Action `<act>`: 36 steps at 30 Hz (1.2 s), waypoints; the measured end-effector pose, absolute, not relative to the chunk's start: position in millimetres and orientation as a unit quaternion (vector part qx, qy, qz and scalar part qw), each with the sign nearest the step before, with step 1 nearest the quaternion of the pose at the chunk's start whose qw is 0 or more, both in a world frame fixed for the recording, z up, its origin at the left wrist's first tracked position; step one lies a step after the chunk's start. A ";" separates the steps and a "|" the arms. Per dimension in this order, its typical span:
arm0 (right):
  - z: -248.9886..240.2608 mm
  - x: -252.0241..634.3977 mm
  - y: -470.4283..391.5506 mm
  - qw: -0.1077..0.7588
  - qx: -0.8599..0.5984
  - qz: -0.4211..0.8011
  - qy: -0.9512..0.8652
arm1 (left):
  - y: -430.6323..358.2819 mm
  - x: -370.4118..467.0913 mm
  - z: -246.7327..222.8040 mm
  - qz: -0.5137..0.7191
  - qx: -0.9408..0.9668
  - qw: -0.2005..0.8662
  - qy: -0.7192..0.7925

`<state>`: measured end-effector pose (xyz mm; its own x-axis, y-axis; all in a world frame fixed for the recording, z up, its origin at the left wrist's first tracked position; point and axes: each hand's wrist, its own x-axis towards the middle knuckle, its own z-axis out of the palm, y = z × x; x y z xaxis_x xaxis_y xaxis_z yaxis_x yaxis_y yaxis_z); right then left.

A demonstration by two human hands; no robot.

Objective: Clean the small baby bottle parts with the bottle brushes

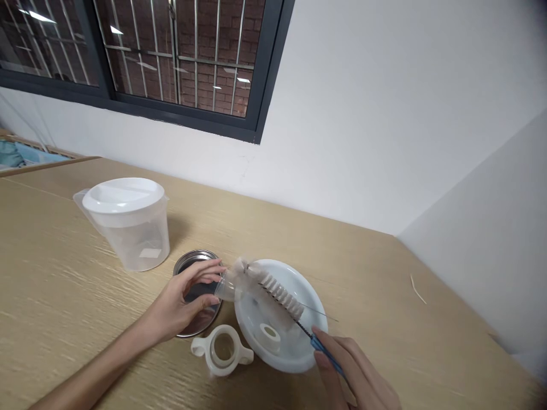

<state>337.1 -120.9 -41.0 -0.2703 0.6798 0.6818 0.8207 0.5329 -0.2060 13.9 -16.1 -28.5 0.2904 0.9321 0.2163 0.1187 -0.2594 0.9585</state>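
One brush, pinched by right fingers, slants toward left fingers holding clear plastic.

Single head-worn view: camera above the near side of the counter, facing forward and down. Counter fills much of the lower half; wall and window take the upper part, window at left. Counter's back edge slopes down rightward. Left fingers and right fingers at close range.
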 end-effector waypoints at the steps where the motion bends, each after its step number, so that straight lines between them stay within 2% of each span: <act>1: -41.1 336.6 -120.9 0.376 -0.473 -0.090 -0.792 | -16.3 13.9 -28.6 0.443 0.658 0.461 0.397; 36: -40.0 336.8 -122.5 0.379 -0.476 -0.078 -0.790 | -18.3 16.0 -25.7 0.457 0.645 0.464 0.399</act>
